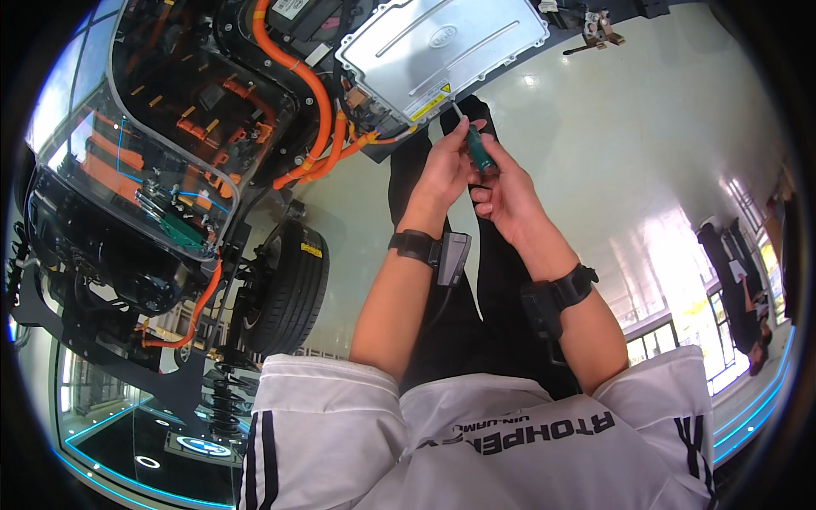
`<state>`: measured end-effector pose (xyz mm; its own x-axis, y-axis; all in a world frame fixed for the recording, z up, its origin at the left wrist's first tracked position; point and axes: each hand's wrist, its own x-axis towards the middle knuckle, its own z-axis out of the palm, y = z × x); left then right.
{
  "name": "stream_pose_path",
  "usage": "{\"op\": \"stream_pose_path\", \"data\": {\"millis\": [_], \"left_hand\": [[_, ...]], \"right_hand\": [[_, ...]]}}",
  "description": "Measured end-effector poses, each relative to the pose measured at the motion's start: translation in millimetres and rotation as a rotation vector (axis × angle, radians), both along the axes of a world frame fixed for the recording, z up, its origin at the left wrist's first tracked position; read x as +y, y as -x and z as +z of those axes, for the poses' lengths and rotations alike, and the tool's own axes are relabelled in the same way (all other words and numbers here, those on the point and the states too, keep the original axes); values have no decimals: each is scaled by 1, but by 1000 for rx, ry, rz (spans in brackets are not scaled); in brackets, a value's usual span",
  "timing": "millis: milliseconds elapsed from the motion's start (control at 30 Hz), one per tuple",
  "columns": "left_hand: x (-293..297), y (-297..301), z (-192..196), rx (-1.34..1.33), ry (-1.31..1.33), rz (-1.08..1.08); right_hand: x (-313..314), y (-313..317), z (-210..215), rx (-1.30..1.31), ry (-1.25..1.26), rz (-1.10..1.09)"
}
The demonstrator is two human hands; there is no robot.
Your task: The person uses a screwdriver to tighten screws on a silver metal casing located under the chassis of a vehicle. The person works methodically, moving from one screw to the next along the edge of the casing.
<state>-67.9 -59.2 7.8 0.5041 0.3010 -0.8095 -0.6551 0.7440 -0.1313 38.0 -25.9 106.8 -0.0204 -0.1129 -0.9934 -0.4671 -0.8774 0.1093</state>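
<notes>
A screwdriver (pixel 478 146) with a green handle and a thin metal shaft sits between both of my hands, its tip pointing up toward the edge of a silver metal cover (pixel 442 47). My left hand (pixel 444 170) curls around the handle's left side. My right hand (pixel 503 191) holds the handle from the right, fingers folded. Both wrists wear black straps with small devices. The hands hover just below the silver cover, near thick orange cables (pixel 327 140).
An exposed vehicle chassis (pixel 170 170) with orange cabling and a clear cover fills the left. A black tyre (pixel 289 289) and a coil spring (pixel 223 393) stand lower left. Glossy pale floor (pixel 629 153) spreads right. Other people stand at far right (pixel 748 289).
</notes>
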Motion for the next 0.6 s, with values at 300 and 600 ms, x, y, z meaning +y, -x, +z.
{"op": "stream_pose_path", "data": {"millis": [300,600], "left_hand": [[8,-5,9,75,38,68],[4,-10,8,-33,96,148]], "right_hand": [[6,0,5,-7,-5,7],[-5,-7,-6,72,-55,-88]]}}
